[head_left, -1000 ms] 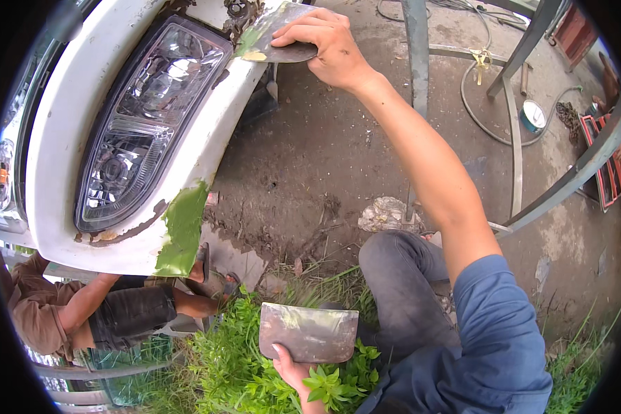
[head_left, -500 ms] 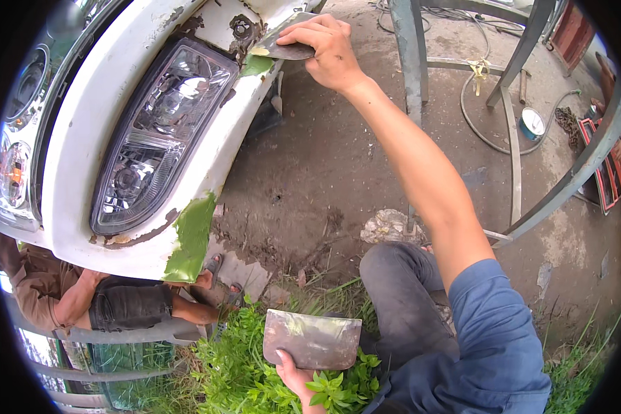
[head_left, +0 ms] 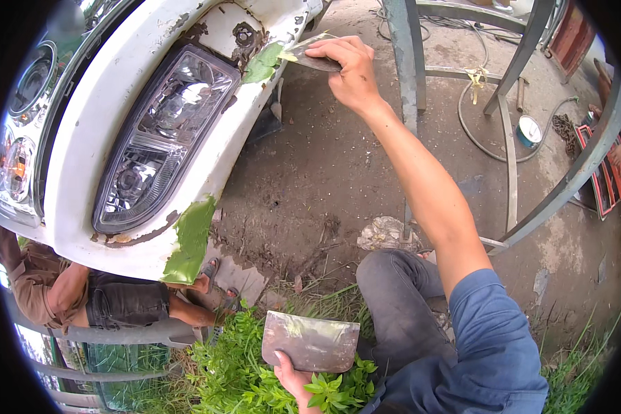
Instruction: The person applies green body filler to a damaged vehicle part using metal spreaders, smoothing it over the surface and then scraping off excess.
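My right hand (head_left: 354, 72) is closed round a thin grey putty spreader (head_left: 310, 58), with light green putty along its edge. The spreader's tip meets, or nearly meets, a green putty patch (head_left: 261, 64) on the white front bumper panel (head_left: 72, 162), beside the headlight (head_left: 165, 131). A larger smooth green patch (head_left: 192, 241) covers the panel's lower corner. Low in front of me, my left hand (head_left: 293, 379) grips a flat grey-brown plate (head_left: 310, 343) smeared with pale green putty. Its thumb lies on top; its other fingers are hidden beneath.
Another person's shorts (head_left: 127, 301) and legs show below the bumper. A curved metal frame (head_left: 403, 62) rises beyond my right arm. On the ground are a hose (head_left: 466, 117), an open can (head_left: 529, 130) and a stone (head_left: 386, 234). Green plants (head_left: 234, 366) surround my left hand.
My right hand has moved the spreader right and slightly down, off the panel's edge, uncovering more of the upper green patch. My left hand and the plate have barely moved.
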`<state>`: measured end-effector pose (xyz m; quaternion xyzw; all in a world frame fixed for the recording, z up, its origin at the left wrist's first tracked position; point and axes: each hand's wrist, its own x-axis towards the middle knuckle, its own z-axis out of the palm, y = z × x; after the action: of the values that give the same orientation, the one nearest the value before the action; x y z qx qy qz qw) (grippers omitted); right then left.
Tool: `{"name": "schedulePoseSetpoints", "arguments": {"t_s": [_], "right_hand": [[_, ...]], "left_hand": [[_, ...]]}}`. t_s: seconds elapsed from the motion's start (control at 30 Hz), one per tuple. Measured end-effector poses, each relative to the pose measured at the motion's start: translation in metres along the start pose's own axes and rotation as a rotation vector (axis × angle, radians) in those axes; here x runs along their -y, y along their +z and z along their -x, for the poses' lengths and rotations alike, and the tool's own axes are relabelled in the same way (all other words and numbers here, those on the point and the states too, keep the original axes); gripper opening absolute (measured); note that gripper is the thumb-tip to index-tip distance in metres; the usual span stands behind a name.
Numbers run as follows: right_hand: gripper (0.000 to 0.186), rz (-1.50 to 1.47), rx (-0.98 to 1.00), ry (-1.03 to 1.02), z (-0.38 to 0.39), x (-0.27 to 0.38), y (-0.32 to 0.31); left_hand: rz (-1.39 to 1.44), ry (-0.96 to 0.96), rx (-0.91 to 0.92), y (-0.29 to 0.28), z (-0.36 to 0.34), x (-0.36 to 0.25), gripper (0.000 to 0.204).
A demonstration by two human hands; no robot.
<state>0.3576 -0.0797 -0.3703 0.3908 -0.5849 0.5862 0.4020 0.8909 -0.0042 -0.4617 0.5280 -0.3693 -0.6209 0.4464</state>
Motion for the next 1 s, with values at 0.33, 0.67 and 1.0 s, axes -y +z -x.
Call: {"name": "schedulePoseSetpoints", "arguments": {"t_s": [0.33,0.67,1.0], "right_hand": [[0.043,-0.052,0.108,-0.071,0.004,0.014,0.024],[0.029,-0.101,-0.036,0.036,0.049,0.027,0.031],[0.036,0.012,-0.084,-0.013,0.034,0.026,0.004]], "left_hand": [[-0.027,0.009,-0.012,0.000,0.003,0.000,0.056],[-0.015,-0.001,-0.101,0.005,0.002,0.004,0.049],[-0.067,0.043,-0.044,0.000,0.005,0.002,0.054]]}}
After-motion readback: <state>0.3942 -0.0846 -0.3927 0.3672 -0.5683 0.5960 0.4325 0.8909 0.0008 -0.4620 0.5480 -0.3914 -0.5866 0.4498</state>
